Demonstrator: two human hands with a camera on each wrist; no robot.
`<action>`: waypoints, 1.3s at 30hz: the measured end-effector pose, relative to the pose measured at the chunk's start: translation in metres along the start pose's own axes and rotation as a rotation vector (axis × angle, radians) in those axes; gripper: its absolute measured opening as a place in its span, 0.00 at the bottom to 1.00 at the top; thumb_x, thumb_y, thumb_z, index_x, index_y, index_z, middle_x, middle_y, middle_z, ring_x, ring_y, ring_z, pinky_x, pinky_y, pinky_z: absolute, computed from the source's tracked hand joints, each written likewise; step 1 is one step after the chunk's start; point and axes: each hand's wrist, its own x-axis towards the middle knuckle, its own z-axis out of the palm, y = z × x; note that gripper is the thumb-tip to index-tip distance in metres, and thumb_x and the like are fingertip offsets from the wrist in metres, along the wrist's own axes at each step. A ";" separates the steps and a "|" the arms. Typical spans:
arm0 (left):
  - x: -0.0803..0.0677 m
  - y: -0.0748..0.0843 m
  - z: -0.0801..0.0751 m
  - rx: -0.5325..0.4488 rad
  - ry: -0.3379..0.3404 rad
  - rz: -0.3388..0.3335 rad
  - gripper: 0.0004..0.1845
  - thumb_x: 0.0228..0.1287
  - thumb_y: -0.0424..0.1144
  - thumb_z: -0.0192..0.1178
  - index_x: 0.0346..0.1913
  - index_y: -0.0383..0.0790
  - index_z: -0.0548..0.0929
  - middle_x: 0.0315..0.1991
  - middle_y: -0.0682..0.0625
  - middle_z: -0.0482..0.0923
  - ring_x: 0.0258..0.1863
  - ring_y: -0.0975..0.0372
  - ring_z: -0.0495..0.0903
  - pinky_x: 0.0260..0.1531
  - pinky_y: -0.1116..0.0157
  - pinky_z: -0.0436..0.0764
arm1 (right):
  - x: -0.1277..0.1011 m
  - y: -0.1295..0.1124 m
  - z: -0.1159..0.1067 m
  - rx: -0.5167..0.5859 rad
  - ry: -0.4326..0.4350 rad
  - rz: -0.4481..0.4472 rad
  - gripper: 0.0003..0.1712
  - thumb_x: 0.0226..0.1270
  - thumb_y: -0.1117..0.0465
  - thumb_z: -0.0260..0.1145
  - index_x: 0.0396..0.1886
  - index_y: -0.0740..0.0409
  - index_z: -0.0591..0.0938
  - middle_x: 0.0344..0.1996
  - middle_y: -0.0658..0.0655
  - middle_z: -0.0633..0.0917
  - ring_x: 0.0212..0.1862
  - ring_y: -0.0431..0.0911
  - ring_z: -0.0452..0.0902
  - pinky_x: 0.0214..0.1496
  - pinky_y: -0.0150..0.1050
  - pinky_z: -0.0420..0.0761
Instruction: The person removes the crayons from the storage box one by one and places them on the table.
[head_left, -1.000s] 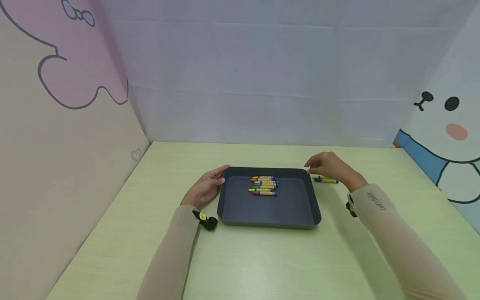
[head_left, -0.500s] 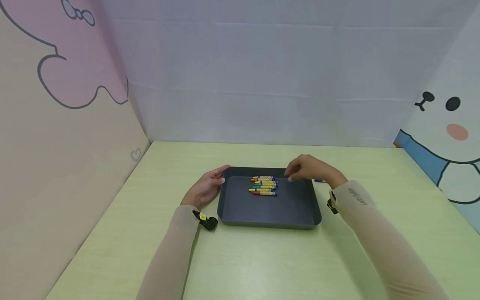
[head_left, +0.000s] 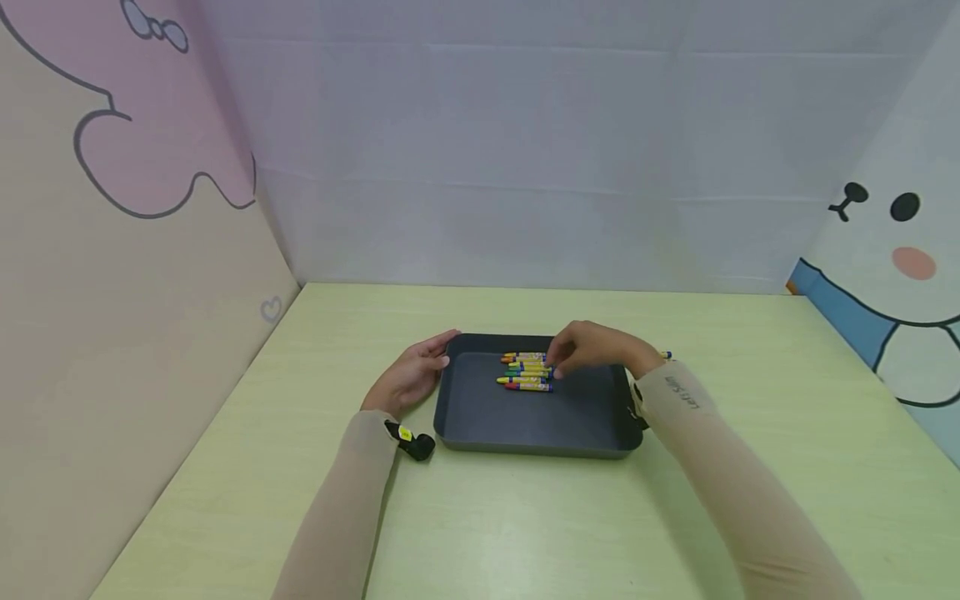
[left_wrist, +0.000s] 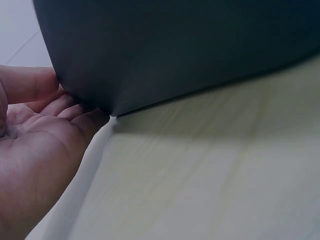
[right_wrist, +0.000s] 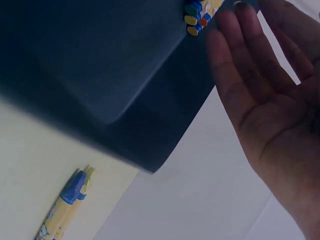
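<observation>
A dark grey tray [head_left: 540, 425] lies on the table with several crayons [head_left: 527, 375] in its upper middle, roughly side by side. My left hand [head_left: 408, 379] holds the tray's left edge; the left wrist view shows thumb and fingers at its corner [left_wrist: 75, 65]. Over the tray, my right hand [head_left: 588, 346] is bent down beside the right ends of the crayons, thumb and forefinger close together. A small crayon-like end [right_wrist: 241, 5] shows at its fingertips in the right wrist view; the rest is hidden. Two crayons, one blue-tipped [right_wrist: 72, 187], lie outside the tray's right side.
The pale table [head_left: 517, 525] extends around the tray. A white cloth wall [head_left: 540, 167] stands behind, with patterned panels [head_left: 877, 250] at the sides. My right forearm covers part of the table right of the tray.
My right hand has moved left from beyond the tray's right rim to the crayons inside, coming slightly lower. The left hand and the tray have stayed still.
</observation>
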 end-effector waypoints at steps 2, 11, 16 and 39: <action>0.000 -0.001 0.000 -0.004 0.000 0.002 0.32 0.71 0.20 0.40 0.75 0.36 0.52 0.78 0.46 0.44 0.76 0.56 0.47 0.66 0.66 0.64 | 0.002 -0.001 0.002 -0.017 -0.010 -0.008 0.10 0.61 0.66 0.68 0.42 0.61 0.85 0.39 0.55 0.87 0.39 0.41 0.81 0.44 0.38 0.82; 0.000 0.000 -0.001 -0.005 -0.002 0.001 0.32 0.71 0.20 0.39 0.76 0.36 0.51 0.78 0.46 0.43 0.76 0.56 0.46 0.62 0.69 0.67 | 0.014 -0.002 0.011 -0.071 -0.050 -0.009 0.09 0.60 0.66 0.69 0.41 0.60 0.86 0.38 0.54 0.86 0.38 0.41 0.79 0.43 0.36 0.80; 0.000 0.000 -0.001 -0.012 -0.013 0.007 0.32 0.70 0.19 0.39 0.76 0.35 0.51 0.78 0.45 0.44 0.76 0.55 0.47 0.59 0.72 0.69 | 0.019 -0.003 0.016 -0.086 -0.057 0.008 0.08 0.60 0.66 0.69 0.39 0.59 0.86 0.36 0.53 0.86 0.37 0.40 0.79 0.41 0.36 0.80; -0.002 0.000 0.001 -0.004 -0.025 0.017 0.32 0.70 0.19 0.39 0.76 0.35 0.51 0.78 0.46 0.42 0.76 0.56 0.45 0.64 0.69 0.66 | 0.019 -0.004 0.029 -0.098 -0.022 0.024 0.11 0.57 0.64 0.72 0.41 0.54 0.87 0.28 0.50 0.82 0.29 0.40 0.73 0.33 0.33 0.74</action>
